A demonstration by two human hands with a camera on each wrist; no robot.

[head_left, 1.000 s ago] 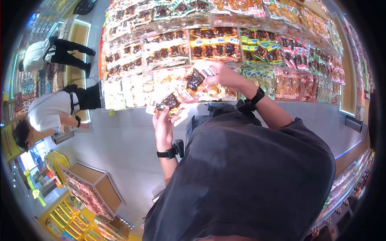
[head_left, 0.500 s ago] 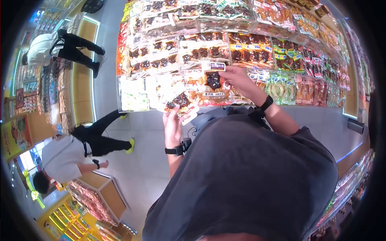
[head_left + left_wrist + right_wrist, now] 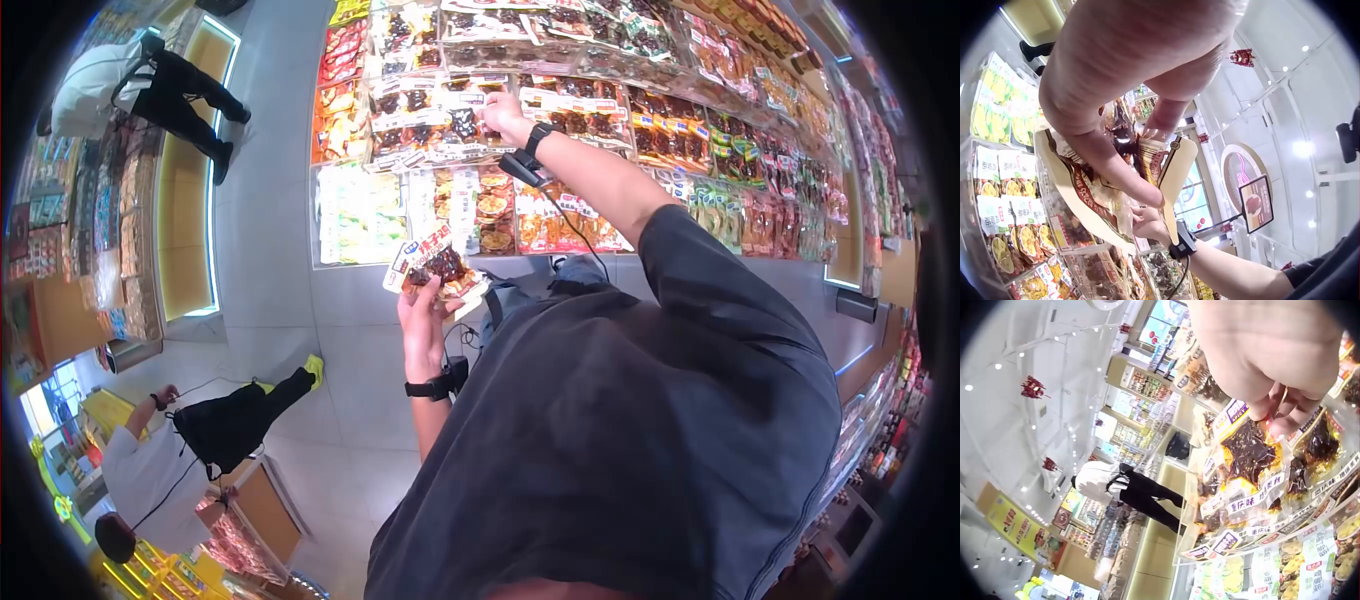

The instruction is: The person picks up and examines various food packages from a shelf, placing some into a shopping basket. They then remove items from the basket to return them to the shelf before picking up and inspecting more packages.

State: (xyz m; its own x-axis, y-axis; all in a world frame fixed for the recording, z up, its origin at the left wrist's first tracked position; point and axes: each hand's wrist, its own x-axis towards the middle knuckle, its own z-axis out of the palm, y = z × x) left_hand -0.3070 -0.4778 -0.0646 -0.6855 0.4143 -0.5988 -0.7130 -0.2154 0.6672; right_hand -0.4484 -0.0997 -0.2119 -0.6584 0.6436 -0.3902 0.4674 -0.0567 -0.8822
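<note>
My left hand [image 3: 421, 322] holds snack packets [image 3: 440, 268] with dark pieces in clear plastic, low in front of the display. Up close in the left wrist view, the fingers curl round the packets [image 3: 1088, 194], whose cream, dark-red-patterned edges fan out. My right hand [image 3: 505, 115] is stretched out to the second tier of the display. Its fingertips pinch the edge of a packet [image 3: 1249, 456] of dark, glossy meat with a purple and white label. That packet lies over similar ones in a clear bin [image 3: 1179, 553].
A tiered display of packed snacks [image 3: 680, 215] runs across the front, its clear bins edged with raised walls. Two people in white tops, one bending person [image 3: 170, 470] and one standing person [image 3: 100, 90], are at the left. A low display box [image 3: 270, 510] stands behind.
My right hand has carried its packet from the front row up and left to the second tier. The left hand keeps its packets. The nearer person has moved back along the aisle.
</note>
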